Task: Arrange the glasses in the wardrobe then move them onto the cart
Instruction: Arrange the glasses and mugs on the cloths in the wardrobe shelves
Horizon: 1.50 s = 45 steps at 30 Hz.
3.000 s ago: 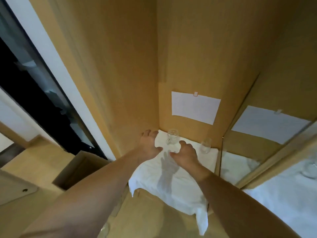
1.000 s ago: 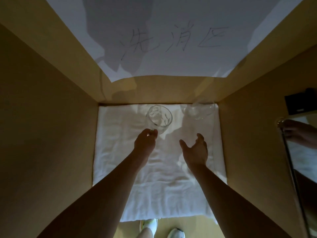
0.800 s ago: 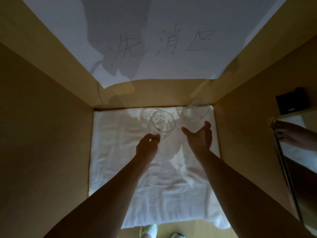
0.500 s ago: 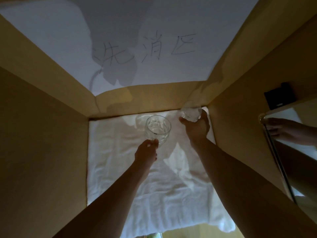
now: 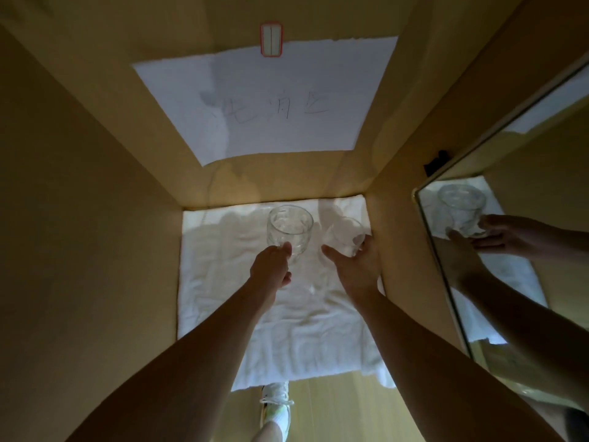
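Note:
Inside the wooden wardrobe, a white towel [image 5: 223,282] covers the shelf. My left hand [image 5: 271,266] grips a clear cut-glass goblet [image 5: 289,229] by its lower part and holds it above the towel, mouth tilted toward me. My right hand [image 5: 357,266] curls round a second clear glass [image 5: 345,236] near the right wall, tilted and lifted off the towel. The two glasses are close together and do not touch.
A white paper sheet [image 5: 271,100] with handwriting is clipped to the back wall. A mirror [image 5: 510,250] on the right door reflects my right hand and glass. Wooden side walls stand close on both sides. My shoe [image 5: 275,406] shows below the towel's front edge.
My right hand reached to the glass by the right wall, closed round it and pulled it back toward me. My left hand kept hold of its goblet and lifted it slightly.

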Motion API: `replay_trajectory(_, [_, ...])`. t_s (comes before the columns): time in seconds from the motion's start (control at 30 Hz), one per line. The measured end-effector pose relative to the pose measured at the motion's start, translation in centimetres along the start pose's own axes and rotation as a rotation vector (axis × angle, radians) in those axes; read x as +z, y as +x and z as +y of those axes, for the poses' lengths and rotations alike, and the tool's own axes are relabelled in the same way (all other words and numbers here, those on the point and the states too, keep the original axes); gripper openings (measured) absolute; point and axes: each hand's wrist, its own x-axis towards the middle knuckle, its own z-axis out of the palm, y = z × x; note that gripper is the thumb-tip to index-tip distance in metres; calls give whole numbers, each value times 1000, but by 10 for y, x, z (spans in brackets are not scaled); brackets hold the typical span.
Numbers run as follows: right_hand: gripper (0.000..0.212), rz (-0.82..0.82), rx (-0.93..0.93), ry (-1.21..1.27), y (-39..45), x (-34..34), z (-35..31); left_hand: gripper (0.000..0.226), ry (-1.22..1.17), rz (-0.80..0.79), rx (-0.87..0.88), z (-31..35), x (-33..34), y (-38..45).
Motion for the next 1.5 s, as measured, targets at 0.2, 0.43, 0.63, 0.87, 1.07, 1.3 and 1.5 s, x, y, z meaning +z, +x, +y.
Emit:
replay_trajectory(0.2, [81, -15, -106, 52, -67, -54, -27, 40, -54, -20, 76, -11, -16, -94])
replay_trajectory(0.43, [81, -46, -208, 56, -162, -139, -54, 43, -112, 13, 196, -44, -32, -219])
replay_trajectory(0.63, [62, -99, -353, 74, -247, -218, -85, 35, -165, 41, 357, -67, -51, -329])
replay_trajectory(0.87, [68, -63, -495, 157, -335, -305, -121, 27, -205, 92, 511, -84, -66, -453])
replay_trajectory(1.07, [54, -37, -559, 285, -389, -364, -149, 32, -219, 91, 639, -83, -72, -536])
replay_trajectory(1.3, [62, 135, -651, 331, -422, -420, -176, 35, -228, -24, 750, -63, -73, -590])
replay_trajectory(1.5, [71, 247, -614, 401, -438, -456, -174, 46, -212, -208, 801, -56, -63, -613])
